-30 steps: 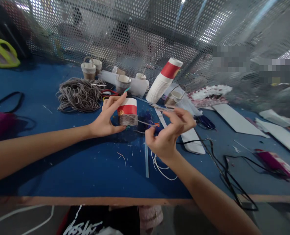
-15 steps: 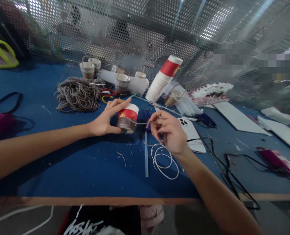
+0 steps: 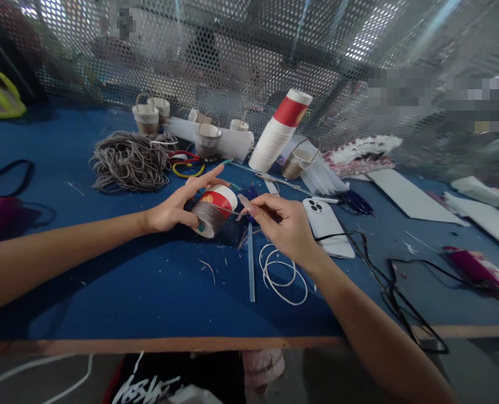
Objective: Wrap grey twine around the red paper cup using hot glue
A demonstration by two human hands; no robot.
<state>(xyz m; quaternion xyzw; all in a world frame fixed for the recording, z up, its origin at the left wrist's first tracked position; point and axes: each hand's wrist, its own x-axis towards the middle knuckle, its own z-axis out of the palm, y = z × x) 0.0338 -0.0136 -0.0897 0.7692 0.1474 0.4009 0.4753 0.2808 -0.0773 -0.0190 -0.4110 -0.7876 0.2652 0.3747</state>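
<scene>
Cup (image 3: 214, 211) — more aslant than before (left hand (image 3: 175, 207))

1. We look across a blue table (image 3: 118, 297), its front edge (image 3: 148, 345) a brownish strip running across the foreground.
2. Behind it rises a grey perforated screen (image 3: 241, 56) (we make out only blurred shapes through its holes).
3. Bright light (image 3: 369, 36) shows through at upper right; below the table, we glimpse dark grey floor (image 3: 329, 376).
</scene>
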